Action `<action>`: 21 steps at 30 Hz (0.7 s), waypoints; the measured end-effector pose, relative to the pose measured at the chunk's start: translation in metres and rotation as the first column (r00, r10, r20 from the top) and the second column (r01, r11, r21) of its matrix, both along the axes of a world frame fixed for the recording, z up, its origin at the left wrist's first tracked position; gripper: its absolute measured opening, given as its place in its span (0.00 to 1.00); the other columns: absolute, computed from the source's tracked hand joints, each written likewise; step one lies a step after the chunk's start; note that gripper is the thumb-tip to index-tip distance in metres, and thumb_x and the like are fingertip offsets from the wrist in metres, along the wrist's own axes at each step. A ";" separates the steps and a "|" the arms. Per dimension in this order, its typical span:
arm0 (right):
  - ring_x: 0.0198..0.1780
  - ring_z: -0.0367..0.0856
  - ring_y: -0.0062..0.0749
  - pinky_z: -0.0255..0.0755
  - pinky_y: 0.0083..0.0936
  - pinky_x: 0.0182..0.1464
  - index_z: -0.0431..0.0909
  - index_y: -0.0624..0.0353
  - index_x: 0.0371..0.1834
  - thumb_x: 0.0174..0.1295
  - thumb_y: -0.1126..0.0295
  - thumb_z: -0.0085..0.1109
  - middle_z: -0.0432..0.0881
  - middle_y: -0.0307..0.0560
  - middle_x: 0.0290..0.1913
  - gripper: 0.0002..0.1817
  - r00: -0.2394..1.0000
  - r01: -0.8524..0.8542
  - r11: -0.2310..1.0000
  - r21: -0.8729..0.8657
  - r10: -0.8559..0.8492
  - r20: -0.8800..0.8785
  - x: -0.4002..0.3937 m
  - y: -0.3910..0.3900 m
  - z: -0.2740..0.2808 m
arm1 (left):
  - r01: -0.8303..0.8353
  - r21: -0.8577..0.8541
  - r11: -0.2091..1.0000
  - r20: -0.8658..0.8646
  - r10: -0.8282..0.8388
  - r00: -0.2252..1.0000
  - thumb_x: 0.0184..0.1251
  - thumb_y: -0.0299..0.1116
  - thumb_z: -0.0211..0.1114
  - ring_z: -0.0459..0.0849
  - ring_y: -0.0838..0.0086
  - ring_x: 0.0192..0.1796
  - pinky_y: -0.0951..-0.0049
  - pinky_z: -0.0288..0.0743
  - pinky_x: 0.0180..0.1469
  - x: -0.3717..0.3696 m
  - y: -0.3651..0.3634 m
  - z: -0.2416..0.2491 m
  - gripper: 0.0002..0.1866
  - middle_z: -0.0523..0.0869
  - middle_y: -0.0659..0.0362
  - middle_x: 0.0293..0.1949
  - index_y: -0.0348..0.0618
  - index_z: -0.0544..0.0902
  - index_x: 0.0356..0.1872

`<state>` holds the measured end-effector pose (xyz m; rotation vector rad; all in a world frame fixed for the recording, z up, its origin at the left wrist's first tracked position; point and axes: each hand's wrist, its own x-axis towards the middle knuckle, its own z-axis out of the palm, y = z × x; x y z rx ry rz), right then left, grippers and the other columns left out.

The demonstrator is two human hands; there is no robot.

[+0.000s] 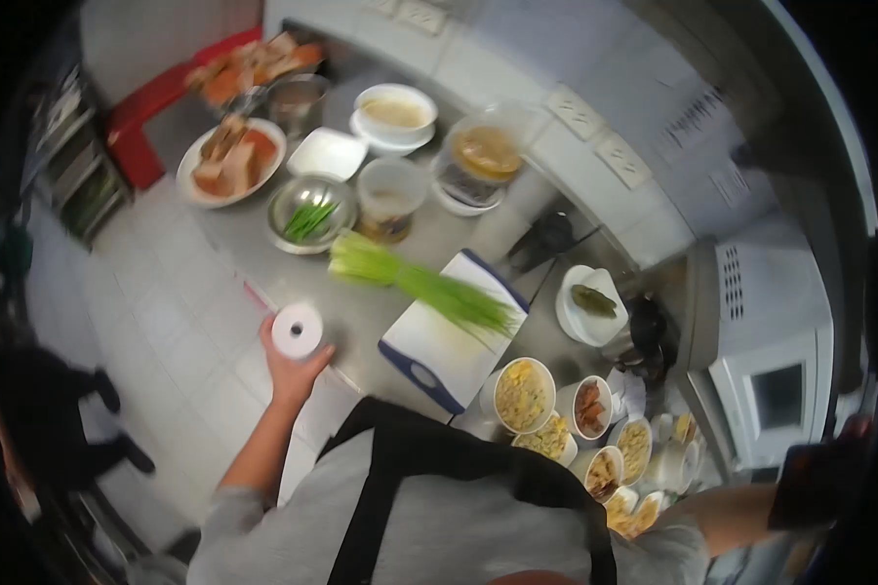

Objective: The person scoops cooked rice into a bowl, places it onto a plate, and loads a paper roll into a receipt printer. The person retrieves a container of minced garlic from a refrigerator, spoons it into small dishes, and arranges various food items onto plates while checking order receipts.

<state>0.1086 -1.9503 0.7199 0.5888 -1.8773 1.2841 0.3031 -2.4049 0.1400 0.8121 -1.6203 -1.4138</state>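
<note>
My left hand (295,374) is closed around a white roll (298,330) with a dark hole in its core, at the near left edge of the steel counter. To its right, a bundle of spring onions (424,283) lies across a white cutting board (449,336) with dark blue ends. Beyond the roll stands a metal bowl (312,214) with cut green stalks in it. My right forearm reaches to the far right, where a dark object (819,483) is at its end; the fingers of my right hand cannot be made out there.
Several tubs of food, one a white tub (525,395), crowd the near right. A plate of meat (231,163), a clear container (390,198) and a lidded tub (480,154) stand at the back. A white microwave (776,385) is on the right. Tiled floor (156,322) lies left.
</note>
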 end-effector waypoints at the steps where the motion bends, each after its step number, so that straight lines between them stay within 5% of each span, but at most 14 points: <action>1: 0.34 0.77 0.31 0.73 0.33 0.33 0.72 0.55 0.50 0.61 0.52 0.50 0.77 0.45 0.38 0.21 1.000 0.001 1.000 -0.007 -0.001 -0.003 0.007 0.002 0.000 | 0.025 -0.053 0.998 0.030 -0.023 0.999 0.38 0.32 0.77 0.69 0.66 0.54 0.66 0.64 0.58 -0.001 -0.005 -0.009 0.47 0.67 0.51 0.52 0.37 0.56 0.60; 3: 0.34 0.77 0.33 0.73 0.35 0.33 0.71 0.56 0.51 0.62 0.51 0.49 0.77 0.46 0.39 0.22 1.000 -0.001 1.000 -0.019 0.001 -0.012 0.027 -0.010 0.000 | 0.065 -0.014 0.998 -0.069 -0.066 0.995 0.39 0.31 0.76 0.68 0.66 0.55 0.65 0.62 0.60 -0.016 -0.007 -0.019 0.47 0.65 0.51 0.54 0.37 0.55 0.60; 5: 0.34 0.77 0.34 0.73 0.37 0.33 0.70 0.56 0.52 0.62 0.50 0.47 0.77 0.48 0.39 0.23 1.000 -0.030 0.999 -0.024 0.031 0.005 0.029 -0.024 0.007 | 0.050 -0.151 0.987 -0.050 -0.058 0.997 0.42 0.28 0.73 0.68 0.64 0.56 0.65 0.62 0.60 -0.028 -0.012 -0.029 0.45 0.65 0.51 0.55 0.36 0.55 0.62; 8: 0.35 0.76 0.36 0.73 0.40 0.33 0.69 0.56 0.54 0.63 0.49 0.45 0.76 0.50 0.40 0.25 0.994 -0.062 0.997 -0.034 0.065 0.086 0.018 -0.059 0.032 | 0.059 -0.055 0.997 -0.184 -0.068 0.981 0.43 0.26 0.72 0.68 0.63 0.57 0.64 0.62 0.61 -0.045 -0.003 -0.038 0.43 0.67 0.50 0.55 0.37 0.56 0.62; 11: 0.36 0.76 0.38 0.72 0.42 0.33 0.68 0.56 0.56 0.64 0.48 0.43 0.76 0.53 0.42 0.27 0.967 -0.065 0.996 -0.059 0.077 0.242 -0.009 -0.085 0.067 | 0.043 -0.076 0.996 -0.128 -0.052 0.990 0.42 0.25 0.71 0.69 0.61 0.57 0.64 0.62 0.61 -0.052 -0.001 -0.042 0.43 0.68 0.49 0.55 0.39 0.57 0.62; 14: 0.31 0.83 0.34 0.79 0.31 0.34 0.76 0.62 0.45 0.60 0.51 0.54 0.83 0.52 0.38 0.23 0.861 -0.297 0.940 0.169 0.187 0.472 -0.072 -0.047 0.132 | 0.022 -0.121 0.992 -0.077 -0.031 0.997 0.40 0.25 0.72 0.69 0.60 0.57 0.64 0.62 0.61 -0.057 0.002 -0.044 0.43 0.69 0.48 0.55 0.39 0.58 0.62; 17: 0.22 0.81 0.33 0.78 0.28 0.27 0.79 0.60 0.35 0.58 0.51 0.58 0.83 0.45 0.27 0.20 0.932 -0.101 0.993 0.067 0.071 0.355 -0.130 -0.038 0.169 | -0.007 -0.145 0.989 -0.016 0.005 1.000 0.38 0.25 0.72 0.69 0.58 0.57 0.64 0.62 0.61 -0.058 0.003 -0.051 0.44 0.69 0.48 0.55 0.38 0.59 0.61; 21: 0.23 0.81 0.30 0.77 0.31 0.29 0.77 0.53 0.32 0.52 0.54 0.66 0.82 0.39 0.25 0.15 0.941 0.000 0.999 -0.049 0.016 0.337 -0.151 -0.055 0.175 | 0.040 -0.162 0.986 0.079 -0.027 0.997 0.37 0.23 0.71 0.68 0.58 0.59 0.65 0.61 0.62 -0.060 0.002 -0.046 0.45 0.68 0.48 0.57 0.37 0.59 0.62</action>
